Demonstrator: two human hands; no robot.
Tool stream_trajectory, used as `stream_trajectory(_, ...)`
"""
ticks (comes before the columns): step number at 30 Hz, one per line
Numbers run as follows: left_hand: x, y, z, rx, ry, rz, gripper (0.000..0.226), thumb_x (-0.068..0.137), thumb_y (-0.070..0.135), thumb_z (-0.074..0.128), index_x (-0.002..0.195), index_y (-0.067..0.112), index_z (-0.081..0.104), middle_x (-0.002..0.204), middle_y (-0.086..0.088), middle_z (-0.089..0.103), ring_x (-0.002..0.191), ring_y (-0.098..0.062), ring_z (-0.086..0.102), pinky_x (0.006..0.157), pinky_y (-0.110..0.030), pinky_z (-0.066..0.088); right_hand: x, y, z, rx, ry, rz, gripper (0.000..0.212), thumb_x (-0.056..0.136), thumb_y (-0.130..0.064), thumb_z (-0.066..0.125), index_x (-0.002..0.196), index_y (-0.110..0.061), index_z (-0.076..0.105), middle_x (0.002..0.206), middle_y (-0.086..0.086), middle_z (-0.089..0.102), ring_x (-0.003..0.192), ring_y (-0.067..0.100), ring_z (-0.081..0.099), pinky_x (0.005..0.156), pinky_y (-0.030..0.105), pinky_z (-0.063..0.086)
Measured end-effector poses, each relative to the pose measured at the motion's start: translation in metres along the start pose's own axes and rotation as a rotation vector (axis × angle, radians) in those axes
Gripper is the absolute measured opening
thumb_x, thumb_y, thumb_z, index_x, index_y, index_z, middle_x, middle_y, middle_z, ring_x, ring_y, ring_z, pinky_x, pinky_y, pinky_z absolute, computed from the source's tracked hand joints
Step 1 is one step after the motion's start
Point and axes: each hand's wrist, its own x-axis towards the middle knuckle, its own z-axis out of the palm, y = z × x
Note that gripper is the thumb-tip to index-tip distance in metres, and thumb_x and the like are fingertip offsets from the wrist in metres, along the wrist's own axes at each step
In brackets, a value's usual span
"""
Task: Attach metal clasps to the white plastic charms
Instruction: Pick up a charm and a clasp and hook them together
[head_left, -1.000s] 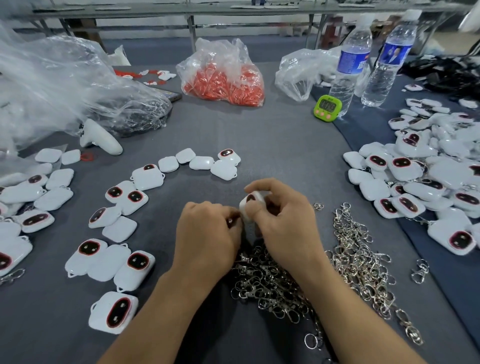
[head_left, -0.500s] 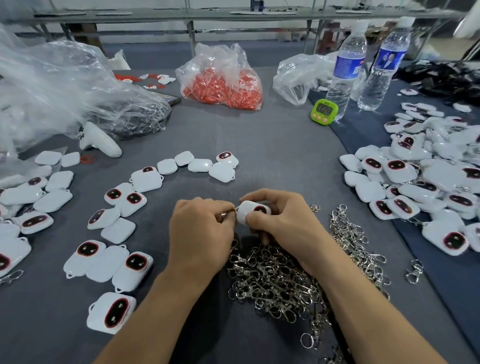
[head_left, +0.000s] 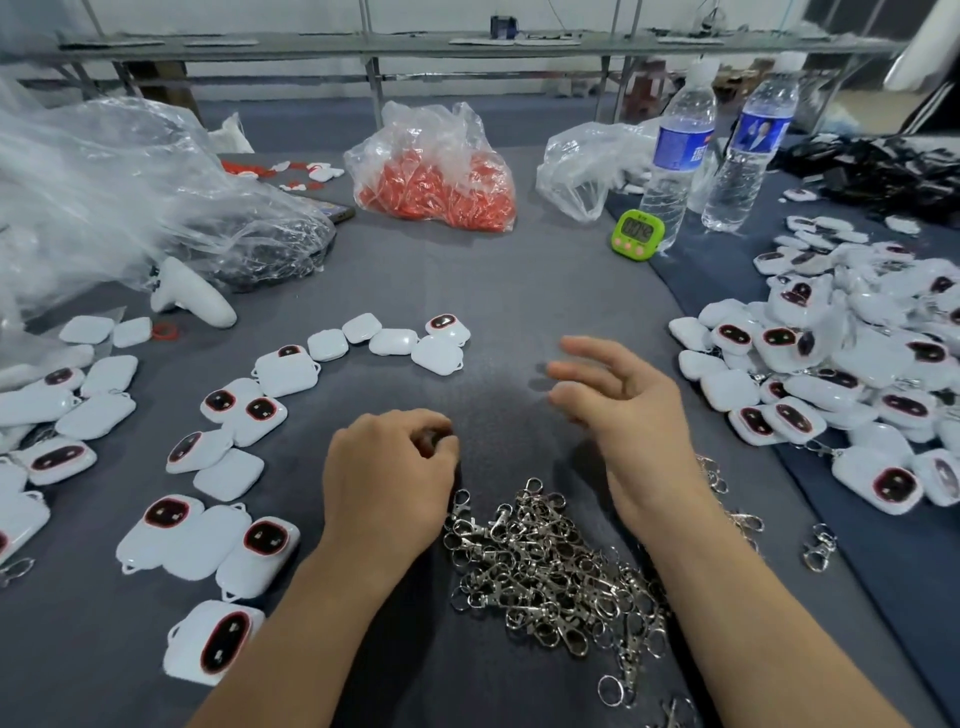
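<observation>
1. We count two water bottles (head_left: 675, 156), one green timer (head_left: 638, 234) and one clasp heap (head_left: 545, 561) on the tabletop (head_left: 519, 312).
2. Charms (head_left: 285, 371) lie scattered left and piled right.
3. Our left hand (head_left: 384, 478) curls; we cannot tell if it holds anything. Our right hand (head_left: 623, 400) hovers spread and empty.

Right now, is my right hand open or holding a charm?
Open. The right hand has its fingers spread and loosely curved, with nothing pinched between them or lying in the palm.

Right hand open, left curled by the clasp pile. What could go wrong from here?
1. The clasp pile looks tangled; the left hand, curled beside it, may lift several hooked together.
2. The right hand is open and blurred near the heaped charms; a sweep could scatter them.
</observation>
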Motion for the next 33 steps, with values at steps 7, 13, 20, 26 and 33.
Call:
stream_trajectory(7,0.03,0.003,0.02,0.055,-0.037,0.148,0.047,0.086,0.021,0.068,0.132,0.019,0.064,0.144,-0.001,0.052,0.135,-0.02,0.04,0.113,-0.028,0.026,-0.003,0.013,0.005,-0.676,-0.075,-0.182,0.023,0.082,-0.008,0.075,0.091,-0.029,0.079,0.084,-0.016,0.075,0.077,-0.003,0.067,0.077,0.01,0.052)
stream_trajectory(13,0.058,-0.002,0.033,0.168,-0.05,0.142,0.031,0.093,0.025,0.058,0.122,0.016,0.064,0.118,-0.009,0.058,0.109,-0.033,0.054,0.093,-0.044,0.043,-0.004,0.013,0.003,-0.716,-0.093,-0.171,0.024,0.082,-0.01,0.073,0.09,-0.032,0.079,0.083,-0.016,0.075,0.08,-0.005,0.066,0.075,0.006,0.049)
stream_trajectory(20,0.045,0.005,0.025,-0.164,-0.088,-0.003,0.045,0.095,0.049,0.057,0.066,0.015,0.068,0.058,-0.001,0.062,0.067,-0.018,0.062,0.062,-0.036,0.044,-0.005,0.013,0.004,-0.578,-0.094,-0.128,0.019,0.086,-0.018,0.076,0.101,-0.029,0.079,0.086,-0.017,0.076,0.081,-0.005,0.068,0.074,0.007,0.049)
stream_trajectory(26,0.016,0.016,0.011,-0.585,-0.336,0.082,0.015,0.092,0.031,0.068,0.099,0.041,0.079,0.083,0.013,0.078,0.08,-0.005,0.075,0.071,-0.022,0.059,-0.015,0.013,0.02,-0.269,-0.224,-0.047,0.026,0.096,-0.014,0.058,0.114,-0.027,0.071,0.098,0.006,0.077,0.097,0.032,0.071,0.093,0.055,0.056)
stream_trajectory(33,-0.014,0.008,-0.007,-0.279,-0.199,0.134,0.035,0.077,0.038,0.081,0.11,0.047,0.073,0.083,0.027,0.069,0.076,0.005,0.062,0.067,-0.003,0.041,-0.011,0.008,0.016,0.042,-0.114,0.126,0.013,0.101,-0.004,0.054,0.094,-0.007,0.064,0.079,0.01,0.074,0.066,0.02,0.072,0.057,0.029,0.057)
